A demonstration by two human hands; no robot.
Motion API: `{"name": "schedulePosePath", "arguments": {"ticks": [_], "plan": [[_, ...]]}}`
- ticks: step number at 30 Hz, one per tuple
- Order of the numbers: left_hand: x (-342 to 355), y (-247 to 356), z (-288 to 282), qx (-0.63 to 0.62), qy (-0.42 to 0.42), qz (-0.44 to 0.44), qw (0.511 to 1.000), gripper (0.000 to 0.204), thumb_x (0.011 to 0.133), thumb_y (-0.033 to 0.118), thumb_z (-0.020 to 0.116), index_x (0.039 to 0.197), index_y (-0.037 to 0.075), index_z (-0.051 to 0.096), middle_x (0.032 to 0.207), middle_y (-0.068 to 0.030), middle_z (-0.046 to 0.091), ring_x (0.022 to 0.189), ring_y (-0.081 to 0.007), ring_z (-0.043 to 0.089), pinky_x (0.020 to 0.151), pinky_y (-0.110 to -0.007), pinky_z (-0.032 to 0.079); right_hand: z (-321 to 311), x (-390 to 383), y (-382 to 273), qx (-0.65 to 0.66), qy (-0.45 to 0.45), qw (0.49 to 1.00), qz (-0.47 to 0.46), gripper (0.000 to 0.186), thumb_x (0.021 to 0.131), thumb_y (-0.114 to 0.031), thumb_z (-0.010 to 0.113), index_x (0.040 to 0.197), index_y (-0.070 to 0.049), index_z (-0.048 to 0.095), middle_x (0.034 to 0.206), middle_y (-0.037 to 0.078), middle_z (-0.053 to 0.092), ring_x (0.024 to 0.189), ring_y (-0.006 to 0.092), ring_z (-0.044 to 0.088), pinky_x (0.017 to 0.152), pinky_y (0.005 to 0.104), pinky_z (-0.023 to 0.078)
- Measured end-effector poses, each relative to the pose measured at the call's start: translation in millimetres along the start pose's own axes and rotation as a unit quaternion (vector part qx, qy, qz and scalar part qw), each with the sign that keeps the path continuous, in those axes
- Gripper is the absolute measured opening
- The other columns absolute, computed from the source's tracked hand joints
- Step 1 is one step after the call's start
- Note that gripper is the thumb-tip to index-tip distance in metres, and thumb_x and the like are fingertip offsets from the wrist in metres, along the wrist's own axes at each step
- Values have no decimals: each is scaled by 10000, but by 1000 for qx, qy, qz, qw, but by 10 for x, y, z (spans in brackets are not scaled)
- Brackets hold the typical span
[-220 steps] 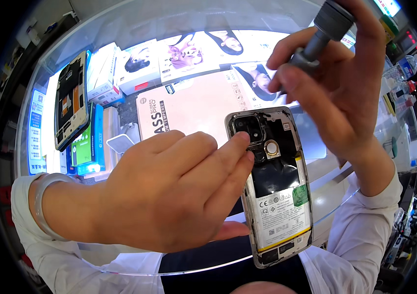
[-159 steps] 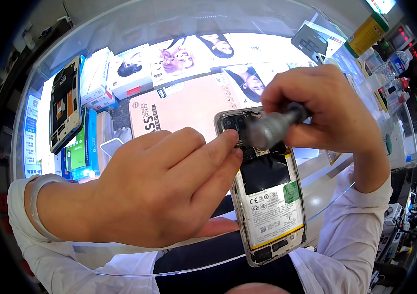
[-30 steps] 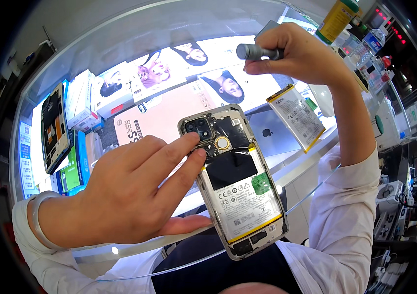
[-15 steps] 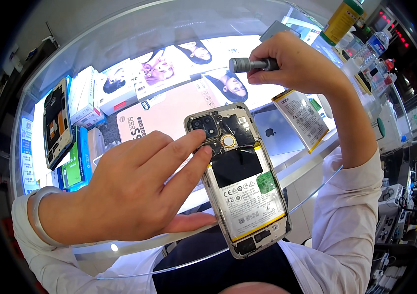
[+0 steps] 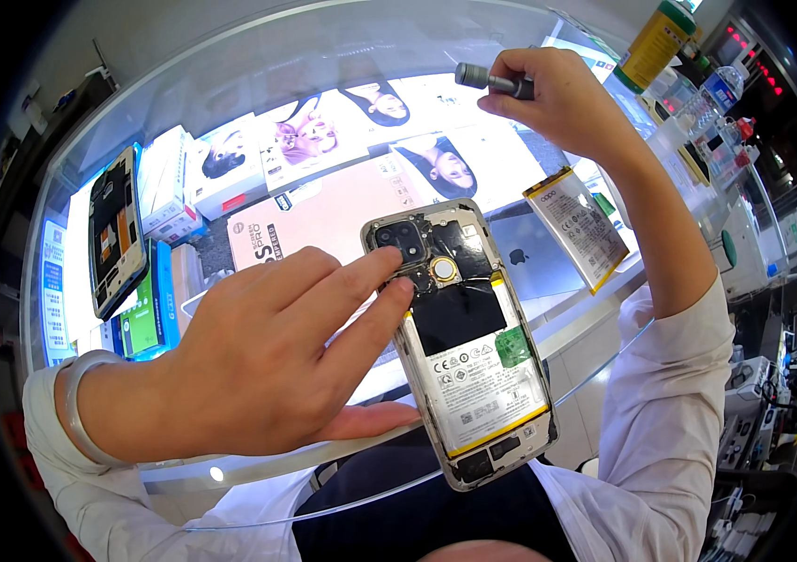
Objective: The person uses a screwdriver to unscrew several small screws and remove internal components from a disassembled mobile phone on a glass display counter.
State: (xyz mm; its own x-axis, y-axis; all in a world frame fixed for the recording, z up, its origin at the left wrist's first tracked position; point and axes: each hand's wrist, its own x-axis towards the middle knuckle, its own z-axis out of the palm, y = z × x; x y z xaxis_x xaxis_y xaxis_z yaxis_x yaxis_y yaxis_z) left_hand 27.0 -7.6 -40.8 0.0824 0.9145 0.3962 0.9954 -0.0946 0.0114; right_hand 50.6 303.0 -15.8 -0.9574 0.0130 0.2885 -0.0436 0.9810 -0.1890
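A: Where is the uncovered phone?
B: At the near side of the desk, its lower end reaching over the edge. I can't tell whether anything supports it from below.

A: And the hands?
B: The left hand has two fingertips by the camera module and its thumb at the phone's side. The right hand grips a grey screwdriver-like tool, well away from the phone.

A: What worries you?
B: A slip: if that thumb loosens, the phone could tip off the edge. Pressing hard could smudge or crack the camera module. And a dropped tool might dent the exposed battery, or the loose battery lying near the right forearm.
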Motion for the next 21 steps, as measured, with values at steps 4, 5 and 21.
{"name": "schedulePosePath", "arguments": {"ticks": [4,5,21], "plan": [[-1,0,5,5,6,-6,1000,688,784,527,752,1153,-44,642,1170,-228,631,747,-252,590,588,-330,477,61,29,53,119,120,985,-16,181,927,-180,664,988,-10,669,784,31,645,692,83,573,599,258,420],[-6,3,9,6,7,-10,1000,680,785,518,753,1151,-44,643,1172,-228,631,751,-254,592,593,-332,481,27,18,17,203,121,971,-32,185,948,-201,643,1009,-27,667,821,11,649,720,73,570,623,242,420],[-18,-3,47,-16,19,4,1000,586,814,426,719,1134,-59,645,1180,-246,627,721,-251,598,610,-317,514,-91,-236,-388,522,25,848,-89,417,1071,-335,409,1260,-1,570,952,111,694,856,104,644,711,231,501]]}}
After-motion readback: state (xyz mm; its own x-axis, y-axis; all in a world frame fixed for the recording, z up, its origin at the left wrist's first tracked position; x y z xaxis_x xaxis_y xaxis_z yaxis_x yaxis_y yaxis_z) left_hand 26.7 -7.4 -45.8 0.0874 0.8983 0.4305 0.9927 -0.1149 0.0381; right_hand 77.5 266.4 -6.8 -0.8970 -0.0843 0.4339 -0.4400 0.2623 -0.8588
